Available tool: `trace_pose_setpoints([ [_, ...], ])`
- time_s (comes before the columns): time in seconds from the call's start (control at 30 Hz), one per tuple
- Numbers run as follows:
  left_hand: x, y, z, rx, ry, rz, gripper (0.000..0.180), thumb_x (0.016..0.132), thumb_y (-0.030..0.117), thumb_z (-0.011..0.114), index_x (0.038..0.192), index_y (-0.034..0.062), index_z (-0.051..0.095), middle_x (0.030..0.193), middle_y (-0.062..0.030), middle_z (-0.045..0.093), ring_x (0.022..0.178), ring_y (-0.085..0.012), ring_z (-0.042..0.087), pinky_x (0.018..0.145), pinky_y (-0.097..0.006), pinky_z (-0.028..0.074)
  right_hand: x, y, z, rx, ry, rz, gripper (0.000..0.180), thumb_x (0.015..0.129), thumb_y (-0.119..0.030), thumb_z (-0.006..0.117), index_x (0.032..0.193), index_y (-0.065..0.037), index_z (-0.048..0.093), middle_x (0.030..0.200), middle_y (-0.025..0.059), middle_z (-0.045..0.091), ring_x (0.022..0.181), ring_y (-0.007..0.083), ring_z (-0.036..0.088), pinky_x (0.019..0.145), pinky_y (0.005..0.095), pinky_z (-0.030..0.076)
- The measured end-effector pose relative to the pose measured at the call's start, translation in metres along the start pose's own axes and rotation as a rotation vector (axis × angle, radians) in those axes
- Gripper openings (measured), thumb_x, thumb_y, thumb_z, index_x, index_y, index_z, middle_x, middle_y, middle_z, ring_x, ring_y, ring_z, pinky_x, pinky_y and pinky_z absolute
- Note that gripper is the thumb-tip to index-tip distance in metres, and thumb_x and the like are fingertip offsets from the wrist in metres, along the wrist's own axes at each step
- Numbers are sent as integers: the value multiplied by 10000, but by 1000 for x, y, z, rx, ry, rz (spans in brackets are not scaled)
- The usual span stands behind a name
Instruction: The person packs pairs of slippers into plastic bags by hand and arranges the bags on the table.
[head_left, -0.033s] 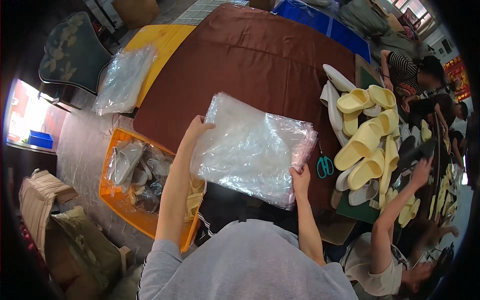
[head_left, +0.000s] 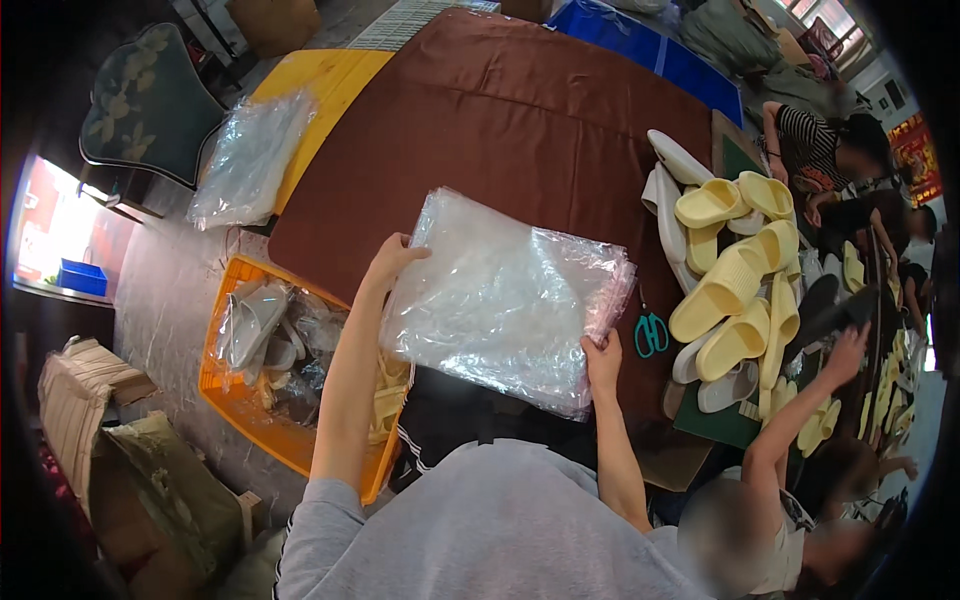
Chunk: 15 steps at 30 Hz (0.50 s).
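I hold a thick stack of clear plastic bags (head_left: 505,300) with both hands over the near edge of a table covered in brown cloth (head_left: 500,110). My left hand (head_left: 395,258) grips the stack's left edge. At its lower right corner, my right hand (head_left: 602,360) pinches the stack. The stack is lifted and tilted toward me.
A pile of yellow and white slippers (head_left: 725,290) lies to the right, with teal scissors (head_left: 650,333) beside it. An orange crate (head_left: 250,425) of bagged slippers stands at my left. More clear bags (head_left: 250,160) rest on a yellow table. A nearby person's arm (head_left: 800,420) reaches toward the slippers.
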<state>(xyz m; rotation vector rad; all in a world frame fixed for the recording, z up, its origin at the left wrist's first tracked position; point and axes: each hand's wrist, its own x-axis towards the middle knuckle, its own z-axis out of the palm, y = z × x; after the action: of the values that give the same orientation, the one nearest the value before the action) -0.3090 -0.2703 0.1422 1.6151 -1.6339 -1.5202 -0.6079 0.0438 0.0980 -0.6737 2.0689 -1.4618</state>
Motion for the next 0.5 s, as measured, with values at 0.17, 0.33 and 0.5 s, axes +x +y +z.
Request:
trace_pose_setpoints([
  [0.17,-7,3,-20,-190,-431,-240,559,810,233,759,1224,-73,540,1088,-158,645,974,-224,639,883,-368,505,-2,0,1,26,-12,17,267,801,-47,705,1004,34,553,936,102,654,843,151,609,733,287,482],
  [0.33,-28,1,-28,-327,-623,-223,584,857,231,726,1338,-2,491,1236,-131,606,1137,-229,583,1003,-384,455,0,-10,-6,186,-94,101,271,801,-22,696,1034,18,564,965,85,655,858,144,611,765,275,476],
  [0.5,-33,-15,-33,-347,-816,-264,612,875,245,711,1391,46,448,1317,-120,558,1234,-239,525,1046,-402,432,6,-14,-8,129,-85,134,287,797,-13,687,1054,29,567,971,83,659,847,144,612,755,271,474],
])
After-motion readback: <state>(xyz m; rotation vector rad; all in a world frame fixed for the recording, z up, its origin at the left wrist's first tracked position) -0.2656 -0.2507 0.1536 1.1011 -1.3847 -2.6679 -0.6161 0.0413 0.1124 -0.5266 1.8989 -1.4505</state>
